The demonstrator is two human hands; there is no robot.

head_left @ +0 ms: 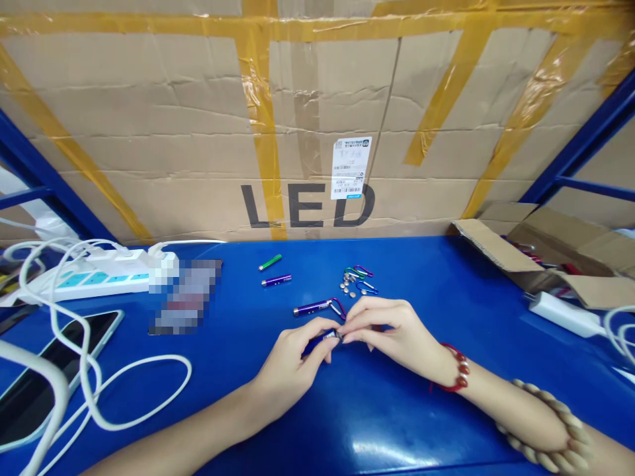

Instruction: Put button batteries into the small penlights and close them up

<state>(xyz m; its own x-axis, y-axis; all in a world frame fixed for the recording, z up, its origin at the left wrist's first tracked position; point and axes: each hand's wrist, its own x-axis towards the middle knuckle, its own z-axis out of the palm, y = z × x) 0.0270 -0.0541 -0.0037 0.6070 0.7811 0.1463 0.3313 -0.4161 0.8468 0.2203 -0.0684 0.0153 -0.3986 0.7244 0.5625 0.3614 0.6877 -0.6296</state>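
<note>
Near the middle of the blue table, my left hand [297, 354] is closed around a dark blue mini flashlight [329, 336], much of it hidden by the fingers. My right hand [389, 327] pinches at the flashlight's near-right end; whatever lies between those fingertips is too small to make out. Just beyond the hands is a purple mini flashlight [311, 309] with a purple carabiner [338, 307] at its end. Farther back lie another purple flashlight [276, 281] and a green one [270, 262]. Several button cells [346, 285] sit beside a blue carabiner [367, 288] and a green carabiner [352, 272].
A large taped cardboard box [198, 132] stands along the back edge. On the left are a white power strip [109, 277], looped white cable [183, 363] and a phone [30, 396]. An open carton [496, 244] and a white adapter [565, 316] occupy the right.
</note>
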